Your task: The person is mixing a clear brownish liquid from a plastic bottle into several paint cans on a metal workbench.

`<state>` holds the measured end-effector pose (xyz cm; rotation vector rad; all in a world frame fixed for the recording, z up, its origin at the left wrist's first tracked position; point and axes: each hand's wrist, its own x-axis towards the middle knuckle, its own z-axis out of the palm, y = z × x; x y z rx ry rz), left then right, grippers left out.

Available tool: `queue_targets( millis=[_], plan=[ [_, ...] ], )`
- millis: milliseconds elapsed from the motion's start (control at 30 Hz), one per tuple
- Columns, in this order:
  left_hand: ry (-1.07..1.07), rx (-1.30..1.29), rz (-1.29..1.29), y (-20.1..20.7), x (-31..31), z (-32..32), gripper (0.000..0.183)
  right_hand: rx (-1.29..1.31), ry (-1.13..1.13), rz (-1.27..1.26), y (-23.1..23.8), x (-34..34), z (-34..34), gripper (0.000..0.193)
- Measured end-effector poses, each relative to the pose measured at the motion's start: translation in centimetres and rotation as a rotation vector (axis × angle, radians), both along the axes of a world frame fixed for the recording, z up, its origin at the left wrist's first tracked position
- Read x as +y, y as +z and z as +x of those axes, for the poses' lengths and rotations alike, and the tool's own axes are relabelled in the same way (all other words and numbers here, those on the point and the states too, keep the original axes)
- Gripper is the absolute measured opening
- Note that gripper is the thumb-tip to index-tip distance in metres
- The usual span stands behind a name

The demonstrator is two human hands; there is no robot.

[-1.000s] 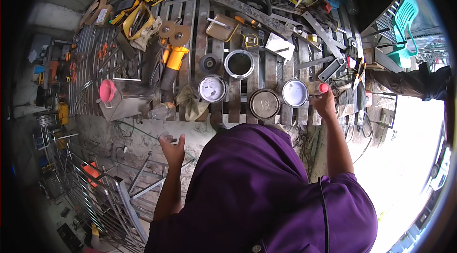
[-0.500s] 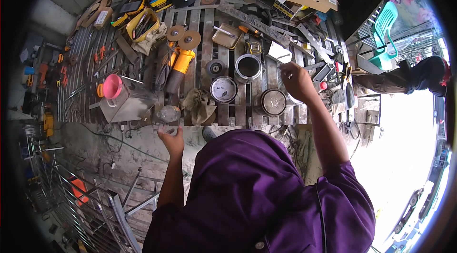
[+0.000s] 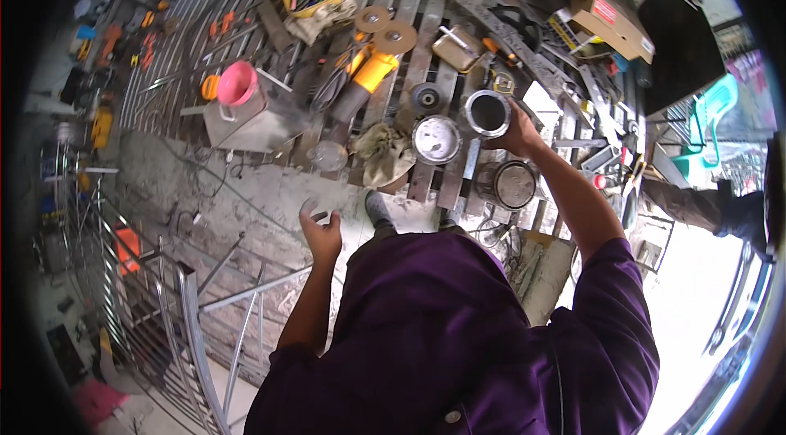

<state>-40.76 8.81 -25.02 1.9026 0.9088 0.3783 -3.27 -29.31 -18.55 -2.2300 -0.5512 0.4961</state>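
My right hand [image 3: 517,134] is wrapped around the right side of an open metal can [image 3: 470,126] with a dark inside, standing on the slatted workbench. Left of this can lies a round, whitish-stained lid or shallow tin [image 3: 436,140]. A lidded can [image 3: 509,184] sits nearer me, below my right wrist. In front of the bench edge, my left hand [image 3: 322,234] hangs in the air with thumb and fingers apart, holding nothing I can see. Closest to it are a clear plastic container [image 3: 329,157] and a crumpled tan cloth [image 3: 385,155].
A pink funnel or cup [image 3: 237,83] stands by a metal box on the left. Behind the cans are a yellow angle grinder [image 3: 375,71], abrasive discs [image 3: 395,36] and a small tray [image 3: 458,50]. Metal racks [image 3: 196,337] rise at lower left. Another person's leg [image 3: 684,199] shows at right.
My right hand has come down and left from the white sheet onto the open can. My left hand has moved away from the clear container. The view has shifted.
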Motion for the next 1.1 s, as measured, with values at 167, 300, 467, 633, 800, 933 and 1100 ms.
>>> queue_targets(
  millis=[167, 300, 467, 633, 800, 933, 1100],
  plan=[
    [0.018, -0.078, 0.048, 2.7, -0.1, 4.2, 0.082, -0.018, 0.029, 0.072, 0.9, 1.1, 0.1, 0.102],
    [-0.06, -0.267, 0.173, 3.3, 1.6, 9.7, 0.083, -0.024, -0.002, 0.003, 3.0, 1.8, -0.2, 0.094],
    [-0.144, -0.216, 0.039, 6.2, 4.0, 13.8, 0.041, -0.129, -0.02, 0.209, 7.0, 0.0, -0.5, 0.095],
    [-0.349, -0.414, -0.144, 16.7, 5.8, 16.3, 0.041, -0.282, -0.086, 0.208, 14.7, -0.7, -2.1, 0.087],
    [-0.535, -0.64, -0.225, 25.6, 9.5, 16.2, 0.062, -0.351, -0.054, 0.344, 18.5, 0.4, -4.5, 0.082],
    [-0.722, -0.732, -0.199, 32.5, 10.0, 16.3, 0.079, -0.266, -0.038, 0.463, 20.0, 1.2, -7.0, 0.085],
    [-0.78, -0.67, -0.009, 37.9, 8.5, 15.4, 0.073, -0.2, -0.018, 0.506, 19.9, 2.7, -8.9, 0.094]
  ],
)
